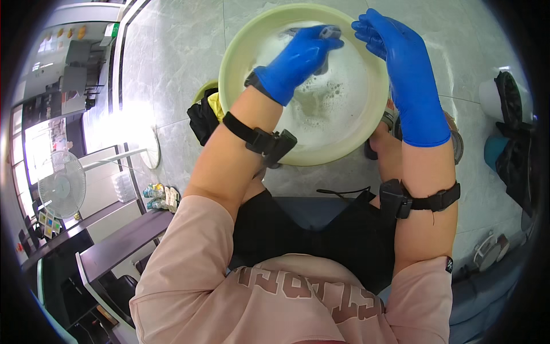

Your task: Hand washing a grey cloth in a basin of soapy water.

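My left hand [303,53], in a wet blue rubber glove, is closed over a large pale yellow-green plastic basin [378,99]. Grey wet fabric [330,32] with suds on it pokes out of the fist, and a bit of it hangs below toward the water. Most of this cloth is hidden by the glove. White foam and cloudy soapy water [320,103] fill the basin. At its upper right rim my right hand [382,38], gloved in the same blue, is raised with fingers stretched out and slightly bent. Nothing shows in it, though its palm is partly turned away.
Left of the basin, black and yellow clothes [206,114] lie in a smaller yellow-green tub [202,90]. A white standing fan [62,185], bottles [155,197] and a dark-topped desk [124,245] are farther left. At right are a white bin [492,101] and a blue-grey sofa [485,296].
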Available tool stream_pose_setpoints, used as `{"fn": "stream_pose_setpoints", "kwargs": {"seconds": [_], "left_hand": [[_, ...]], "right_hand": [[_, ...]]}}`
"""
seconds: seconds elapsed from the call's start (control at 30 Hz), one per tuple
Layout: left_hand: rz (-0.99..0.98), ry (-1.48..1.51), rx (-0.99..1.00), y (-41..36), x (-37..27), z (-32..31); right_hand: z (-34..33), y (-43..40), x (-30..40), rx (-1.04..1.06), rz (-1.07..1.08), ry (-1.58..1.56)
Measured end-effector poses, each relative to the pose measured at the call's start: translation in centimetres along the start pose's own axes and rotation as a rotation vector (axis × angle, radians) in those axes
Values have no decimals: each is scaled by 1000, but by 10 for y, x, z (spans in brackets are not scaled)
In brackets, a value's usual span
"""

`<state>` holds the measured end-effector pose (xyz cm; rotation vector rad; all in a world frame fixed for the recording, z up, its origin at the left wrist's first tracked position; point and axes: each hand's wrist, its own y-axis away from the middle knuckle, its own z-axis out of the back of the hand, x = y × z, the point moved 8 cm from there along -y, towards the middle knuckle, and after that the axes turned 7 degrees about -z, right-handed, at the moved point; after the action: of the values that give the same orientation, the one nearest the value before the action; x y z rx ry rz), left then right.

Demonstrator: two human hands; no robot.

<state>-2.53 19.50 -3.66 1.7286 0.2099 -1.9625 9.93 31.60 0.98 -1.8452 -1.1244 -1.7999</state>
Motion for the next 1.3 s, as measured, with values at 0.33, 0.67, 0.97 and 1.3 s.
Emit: {"fn": "stream_pose_setpoints", "kwargs": {"seconds": [0.33, 0.67, 0.97, 1.3], "left_hand": [[38, -170, 457, 55, 68, -119], [32, -113, 705, 136, 10, -61], [-87, 250, 109, 167, -66, 79], [-200, 360, -294, 199, -103, 150]], "right_hand": [[20, 27, 8, -65, 112, -318], [1, 24, 19, 141, 274, -174], [-23, 18, 5, 230, 265, -195], [-77, 1, -44, 230, 172, 318]]}}
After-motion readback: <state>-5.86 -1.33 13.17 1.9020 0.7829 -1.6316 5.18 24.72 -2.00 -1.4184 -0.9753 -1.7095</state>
